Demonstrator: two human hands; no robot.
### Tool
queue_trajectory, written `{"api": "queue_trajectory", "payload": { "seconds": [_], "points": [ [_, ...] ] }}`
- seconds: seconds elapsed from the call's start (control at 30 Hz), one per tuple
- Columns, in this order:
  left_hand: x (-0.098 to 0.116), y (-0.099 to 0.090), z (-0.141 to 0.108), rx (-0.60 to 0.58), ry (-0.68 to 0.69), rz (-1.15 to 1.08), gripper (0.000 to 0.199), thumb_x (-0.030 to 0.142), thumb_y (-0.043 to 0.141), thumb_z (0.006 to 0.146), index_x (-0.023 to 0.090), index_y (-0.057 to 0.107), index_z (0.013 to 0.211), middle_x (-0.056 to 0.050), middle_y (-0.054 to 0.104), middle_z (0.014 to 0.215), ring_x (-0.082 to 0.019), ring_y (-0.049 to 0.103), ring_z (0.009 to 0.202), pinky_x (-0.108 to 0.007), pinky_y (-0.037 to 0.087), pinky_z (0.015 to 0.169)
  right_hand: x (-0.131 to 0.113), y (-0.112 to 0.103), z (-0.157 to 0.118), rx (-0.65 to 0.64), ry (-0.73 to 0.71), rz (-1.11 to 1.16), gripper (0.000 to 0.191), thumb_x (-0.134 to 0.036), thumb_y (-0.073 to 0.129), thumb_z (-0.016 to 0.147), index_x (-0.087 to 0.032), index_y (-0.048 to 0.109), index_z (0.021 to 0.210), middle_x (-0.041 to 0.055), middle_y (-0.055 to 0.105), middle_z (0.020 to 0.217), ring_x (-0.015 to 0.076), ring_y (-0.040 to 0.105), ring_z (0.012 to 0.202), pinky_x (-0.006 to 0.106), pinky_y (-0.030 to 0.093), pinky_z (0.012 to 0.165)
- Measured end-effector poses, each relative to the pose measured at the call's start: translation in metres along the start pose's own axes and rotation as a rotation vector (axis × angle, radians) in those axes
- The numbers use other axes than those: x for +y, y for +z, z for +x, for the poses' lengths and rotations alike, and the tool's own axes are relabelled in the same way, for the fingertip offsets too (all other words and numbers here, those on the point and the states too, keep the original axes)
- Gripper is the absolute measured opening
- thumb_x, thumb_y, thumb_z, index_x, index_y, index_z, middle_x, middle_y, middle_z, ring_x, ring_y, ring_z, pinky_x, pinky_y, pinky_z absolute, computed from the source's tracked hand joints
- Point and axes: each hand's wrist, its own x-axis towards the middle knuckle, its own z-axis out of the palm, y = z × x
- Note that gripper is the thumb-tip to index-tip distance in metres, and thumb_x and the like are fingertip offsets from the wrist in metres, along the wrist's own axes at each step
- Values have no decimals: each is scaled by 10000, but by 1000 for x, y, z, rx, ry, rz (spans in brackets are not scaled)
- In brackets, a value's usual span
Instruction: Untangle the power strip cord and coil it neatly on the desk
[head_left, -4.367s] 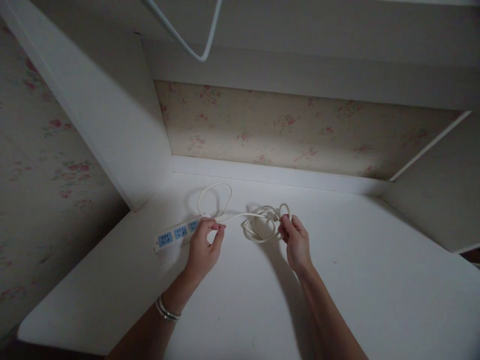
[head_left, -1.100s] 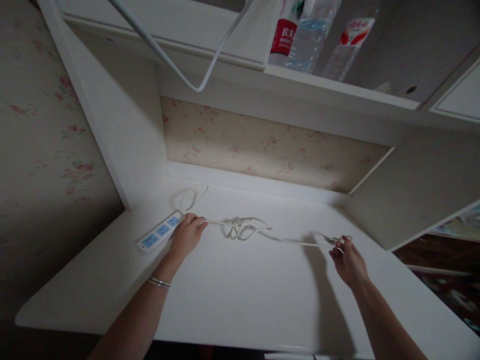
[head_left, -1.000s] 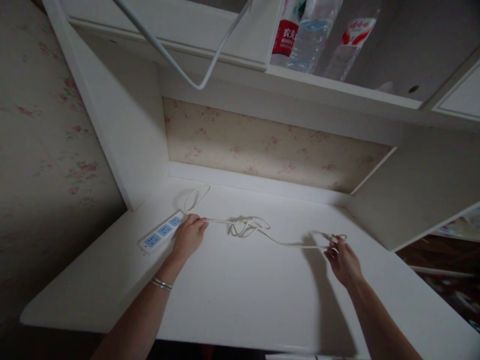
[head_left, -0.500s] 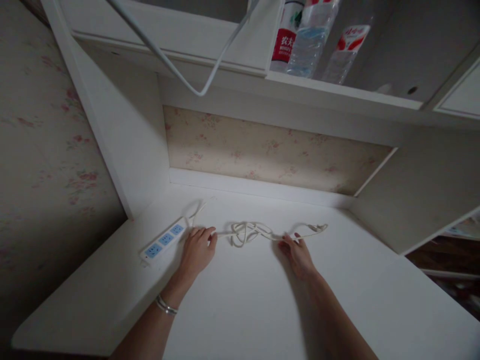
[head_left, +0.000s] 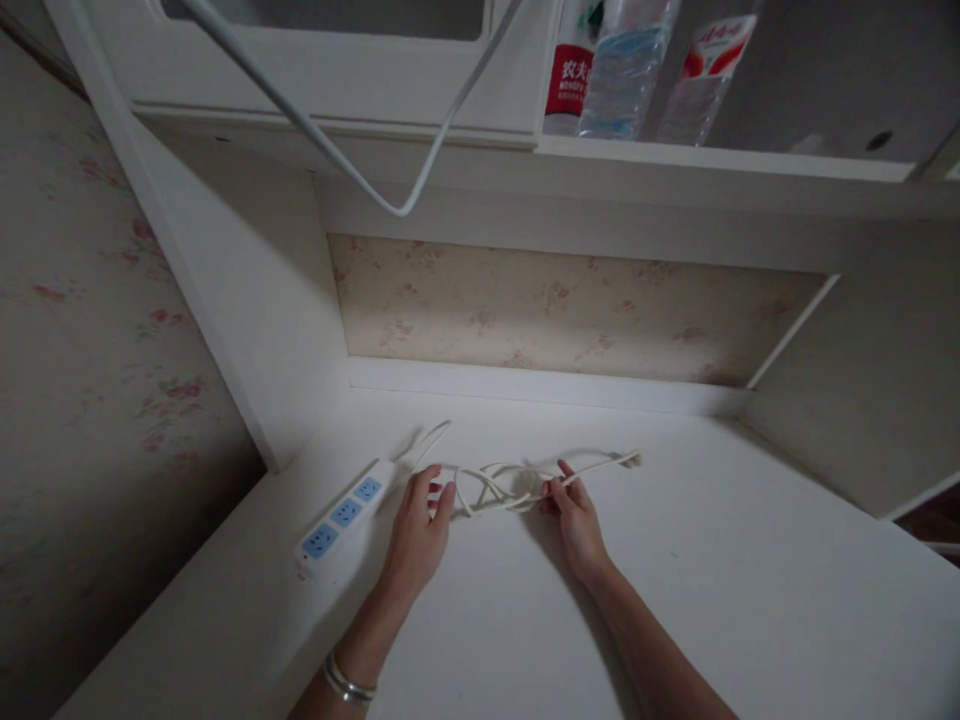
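The person's left hand (head_left: 420, 530), a bracelet (head_left: 347, 680) at its wrist, was partly open and cupped at the left end of the looped white cord (head_left: 487, 490); whether it touched the cord was unclear. The right hand (head_left: 581, 525) pinched the cord at the loops' right end, its plug end (head_left: 630, 459) trailing beyond. The loops lay between the hands on the white desk (head_left: 487, 620), with the power strip (head_left: 345, 514) to their left. Compared with the earlier frame, the hands had drawn closer together and the left fingers had spread. Bottles (head_left: 626, 80) stood on the shelf above.
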Motion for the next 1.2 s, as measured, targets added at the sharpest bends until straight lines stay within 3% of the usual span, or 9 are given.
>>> {"api": "queue_trajectory", "payload": {
  "seconds": [0.1, 0.27, 0.47, 0.57, 0.7, 0.77, 0.93, 1.1, 1.2],
  "points": [
    [-3, 1, 2, -16, 103, 35, 310, 248, 461, 888, 206, 539, 1185, -104, 595, 1203, -215, 583, 1090, -384, 502, 919, -1, -2, -4, -34, -2, -51, 572, -413, 708, 772, -197, 488, 1254, -46, 588, 684, 119, 499, 559, 252, 401, 553],
    [-2, -3, -1, -82, 255, 68, 495, 31, 355, 784, 226, 578, 1181, -49, 595, 1255, -186, 517, 1206, -409, 407, 1072, -4, 5, -17, -165, -5, -132, 529, -438, 698, 784, -179, 537, 1217, -37, 572, 673, 119, 484, 573, 260, 385, 572],
    [11, -6, -10, -91, 394, 175, 351, 133, 382, 873, 266, 656, 1047, -31, 700, 1026, -199, 626, 1013, -519, 342, 1104, -2, 12, -29, -315, -27, -144, 420, -457, 673, 810, -210, 599, 1142, -19, 584, 711, 140, 519, 635, 288, 390, 644],
    [18, -2, -12, -162, 440, 236, 356, 136, 393, 877, 275, 643, 1089, -41, 686, 1073, -197, 613, 1045, -485, 349, 1101, 3, 13, -31, -392, -27, -138, 361, -450, 662, 825, -223, 616, 1101, -3, 604, 754, 151, 536, 679, 295, 396, 667],
    [15, 3, -12, -181, 383, 438, 312, 170, 474, 868, 278, 613, 1126, -63, 660, 1149, -257, 579, 1107, -620, 123, 1125, 3, 17, -33, -416, -5, -134, 332, -428, 686, 812, -221, 628, 1065, 5, 617, 763, 150, 556, 687, 292, 418, 671],
    [7, 2, -9, -161, 335, 521, 236, 209, 483, 887, 272, 638, 1054, -63, 681, 1088, -272, 599, 1056, -654, 70, 1100, -3, 19, -33, -383, 43, -85, 348, -405, 724, 780, -216, 622, 1053, 5, 622, 791, 138, 564, 641, 286, 439, 630],
    [-4, -4, -4, -288, 311, 575, 232, 233, 439, 923, 237, 665, 977, -70, 702, 950, -241, 628, 931, -430, 411, 924, -29, 11, -26, -207, 202, 150, 446, -402, 726, 758, -242, 550, 1135, 18, 652, 904, 110, 539, 488, 211, 385, 373],
    [1, -7, -4, -207, 262, 663, 218, 266, 453, 922, 247, 666, 884, -48, 710, 867, -235, 645, 839, -406, 394, 865, -43, -25, -1, 112, 145, 400, 266, -388, 690, 765, -194, 600, 923, -33, 628, 749, 62, 516, 441, 169, 437, 380],
    [3, -6, -4, -170, 167, 653, 223, 298, 443, 927, 240, 640, 841, -41, 700, 838, -217, 649, 772, -323, 421, 698, -43, -38, 9, 223, 98, 453, 209, -321, 717, 740, -186, 588, 832, -57, 604, 697, 50, 535, 458, 136, 482, 423]
  ]
}}
